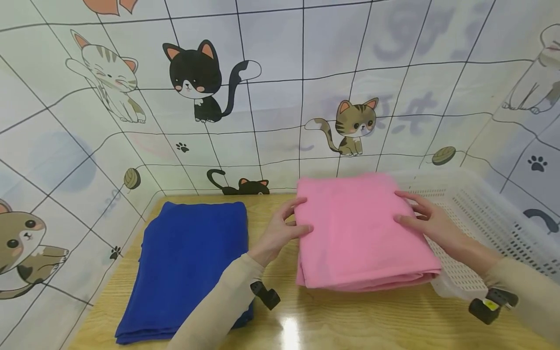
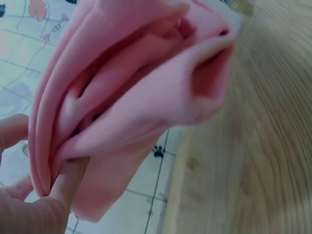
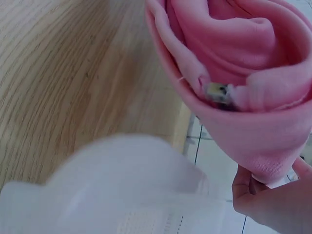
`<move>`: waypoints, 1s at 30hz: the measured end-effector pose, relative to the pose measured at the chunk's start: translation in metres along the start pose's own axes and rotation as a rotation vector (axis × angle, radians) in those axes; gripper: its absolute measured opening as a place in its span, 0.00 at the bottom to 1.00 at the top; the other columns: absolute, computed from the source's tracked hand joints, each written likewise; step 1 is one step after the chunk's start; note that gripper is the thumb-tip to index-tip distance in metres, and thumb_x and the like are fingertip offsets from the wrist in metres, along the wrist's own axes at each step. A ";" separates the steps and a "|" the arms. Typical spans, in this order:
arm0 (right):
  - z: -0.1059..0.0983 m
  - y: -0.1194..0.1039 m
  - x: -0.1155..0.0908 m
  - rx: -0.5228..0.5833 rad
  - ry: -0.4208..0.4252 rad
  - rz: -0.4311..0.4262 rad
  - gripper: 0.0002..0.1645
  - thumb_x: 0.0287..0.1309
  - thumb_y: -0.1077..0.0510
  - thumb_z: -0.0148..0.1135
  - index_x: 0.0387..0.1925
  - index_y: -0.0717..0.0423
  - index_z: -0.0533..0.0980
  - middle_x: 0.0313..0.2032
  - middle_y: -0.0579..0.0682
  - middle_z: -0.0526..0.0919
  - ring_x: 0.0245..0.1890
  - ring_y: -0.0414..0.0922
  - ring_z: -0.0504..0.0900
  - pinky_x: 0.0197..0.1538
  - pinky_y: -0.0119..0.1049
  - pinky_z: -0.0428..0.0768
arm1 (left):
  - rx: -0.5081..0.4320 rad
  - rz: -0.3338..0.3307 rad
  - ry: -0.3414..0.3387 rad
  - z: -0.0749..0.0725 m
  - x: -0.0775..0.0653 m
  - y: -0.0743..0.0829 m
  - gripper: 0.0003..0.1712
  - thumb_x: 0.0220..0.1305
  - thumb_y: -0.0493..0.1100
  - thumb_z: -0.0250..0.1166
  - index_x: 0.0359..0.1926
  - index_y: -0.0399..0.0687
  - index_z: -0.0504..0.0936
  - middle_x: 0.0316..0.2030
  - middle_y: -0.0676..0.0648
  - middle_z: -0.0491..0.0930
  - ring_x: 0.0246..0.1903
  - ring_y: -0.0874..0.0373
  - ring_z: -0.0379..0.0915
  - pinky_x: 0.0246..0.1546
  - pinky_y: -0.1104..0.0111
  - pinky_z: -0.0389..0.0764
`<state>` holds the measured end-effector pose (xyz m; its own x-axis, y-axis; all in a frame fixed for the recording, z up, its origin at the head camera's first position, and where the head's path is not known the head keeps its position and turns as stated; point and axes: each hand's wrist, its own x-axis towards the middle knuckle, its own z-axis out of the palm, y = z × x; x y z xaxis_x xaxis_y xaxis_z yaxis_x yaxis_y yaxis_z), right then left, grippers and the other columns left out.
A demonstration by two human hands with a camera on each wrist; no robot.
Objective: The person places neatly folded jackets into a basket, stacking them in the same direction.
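Between the blue cloth point(image 1: 192, 248) and the pink cloth point(image 1: 354, 228) there is a strip of bare table point(image 1: 350, 316), but the left hand point(image 1: 277, 231) and its forearm point(image 1: 225, 299) cross it. On the near side of the pink cloth, a hand could pass. At right, the basket point(image 1: 498, 214) obstructs; behind, the wall point(image 1: 280, 107) blocks.

The pink bundle point(image 1: 358, 233) looks like soft, matt cloth, the blue bundle point(image 1: 188, 262) smooth matt cloth, the basket point(image 1: 503, 218) smooth, translucent plastic, and the bench point(image 1: 350, 318) grained wood with a glossy sheen.
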<state>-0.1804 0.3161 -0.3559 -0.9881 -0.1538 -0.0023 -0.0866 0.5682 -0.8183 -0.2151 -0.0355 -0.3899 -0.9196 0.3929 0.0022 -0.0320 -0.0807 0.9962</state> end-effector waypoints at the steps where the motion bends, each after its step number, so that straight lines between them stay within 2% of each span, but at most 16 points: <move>1: -0.003 0.001 -0.001 0.003 0.003 -0.003 0.42 0.66 0.50 0.59 0.75 0.44 0.52 0.69 0.70 0.54 0.64 0.68 0.59 0.47 0.30 0.71 | -0.005 0.005 0.002 0.003 0.001 0.002 0.40 0.55 0.31 0.68 0.68 0.53 0.67 0.64 0.41 0.63 0.51 0.45 0.75 0.46 0.60 0.78; 5: -0.014 0.005 -0.004 0.005 0.007 -0.024 0.42 0.67 0.52 0.59 0.76 0.41 0.50 0.70 0.70 0.52 0.64 0.71 0.57 0.42 0.21 0.70 | -0.009 0.037 -0.011 0.015 0.004 0.008 0.40 0.56 0.30 0.67 0.68 0.53 0.66 0.64 0.42 0.62 0.50 0.46 0.75 0.45 0.61 0.78; 9: -0.024 0.009 -0.007 0.008 0.020 -0.033 0.42 0.68 0.54 0.57 0.76 0.37 0.49 0.70 0.70 0.50 0.63 0.74 0.57 0.40 0.20 0.70 | -0.006 0.072 -0.023 0.026 0.008 0.012 0.40 0.56 0.30 0.67 0.69 0.52 0.66 0.64 0.43 0.62 0.49 0.46 0.75 0.45 0.61 0.78; 15: -0.040 0.014 -0.012 0.013 0.027 -0.010 0.41 0.69 0.53 0.55 0.76 0.32 0.47 0.70 0.73 0.47 0.63 0.75 0.55 0.39 0.23 0.73 | -0.010 0.081 -0.020 0.044 0.018 0.016 0.41 0.55 0.29 0.66 0.69 0.53 0.66 0.63 0.46 0.64 0.49 0.49 0.75 0.45 0.61 0.79; 18: -0.048 0.017 -0.014 -0.011 0.045 0.005 0.41 0.69 0.52 0.54 0.75 0.30 0.47 0.70 0.73 0.48 0.62 0.74 0.55 0.38 0.23 0.73 | -0.008 0.080 -0.016 0.054 0.022 0.017 0.41 0.54 0.29 0.66 0.69 0.54 0.66 0.62 0.49 0.65 0.48 0.51 0.76 0.43 0.63 0.80; 21: -0.057 0.020 -0.015 -0.061 0.073 0.025 0.40 0.69 0.49 0.55 0.75 0.30 0.47 0.70 0.72 0.49 0.63 0.72 0.56 0.40 0.19 0.70 | -0.014 0.076 -0.006 0.064 0.026 0.019 0.42 0.54 0.29 0.66 0.69 0.55 0.66 0.61 0.50 0.65 0.47 0.53 0.76 0.42 0.63 0.80; 22: -0.059 0.021 -0.016 -0.078 0.086 0.035 0.40 0.69 0.48 0.55 0.75 0.30 0.48 0.70 0.71 0.50 0.64 0.69 0.58 0.40 0.17 0.68 | -0.021 0.077 -0.003 0.067 0.027 0.019 0.42 0.54 0.28 0.66 0.69 0.55 0.66 0.61 0.51 0.65 0.46 0.53 0.76 0.42 0.63 0.80; 24: -0.065 0.022 -0.017 -0.107 0.112 0.052 0.39 0.69 0.47 0.55 0.75 0.30 0.49 0.70 0.70 0.51 0.62 0.52 0.67 0.40 0.16 0.66 | -0.037 0.079 0.003 0.073 0.029 0.019 0.42 0.54 0.28 0.66 0.69 0.55 0.66 0.61 0.51 0.65 0.46 0.54 0.75 0.42 0.63 0.80; 27: -0.071 0.024 -0.018 -0.127 0.143 0.063 0.39 0.68 0.46 0.55 0.75 0.31 0.51 0.69 0.71 0.54 0.47 0.30 0.74 0.38 0.20 0.70 | -0.065 0.078 0.010 0.083 0.033 0.018 0.42 0.54 0.27 0.66 0.70 0.54 0.65 0.62 0.50 0.65 0.46 0.54 0.75 0.43 0.64 0.80; 29: -0.075 0.026 -0.019 -0.138 0.147 0.078 0.39 0.68 0.45 0.55 0.75 0.30 0.51 0.68 0.73 0.54 0.38 0.24 0.73 0.35 0.25 0.73 | -0.086 0.080 0.008 0.089 0.034 0.018 0.42 0.54 0.27 0.65 0.70 0.53 0.65 0.62 0.50 0.65 0.46 0.54 0.75 0.43 0.64 0.80; 30: -0.076 0.027 -0.020 -0.137 0.146 0.089 0.39 0.68 0.44 0.55 0.75 0.29 0.50 0.68 0.74 0.53 0.36 0.26 0.75 0.34 0.27 0.74 | -0.095 0.080 0.009 0.092 0.035 0.018 0.42 0.54 0.27 0.65 0.70 0.53 0.65 0.62 0.51 0.65 0.46 0.55 0.75 0.43 0.64 0.80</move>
<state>-0.1732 0.3962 -0.3343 -0.9997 0.0143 0.0203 -0.0052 0.6801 -0.7331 -0.2116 0.0607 -0.3641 -0.9240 0.3740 0.0798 0.0046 -0.1977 0.9803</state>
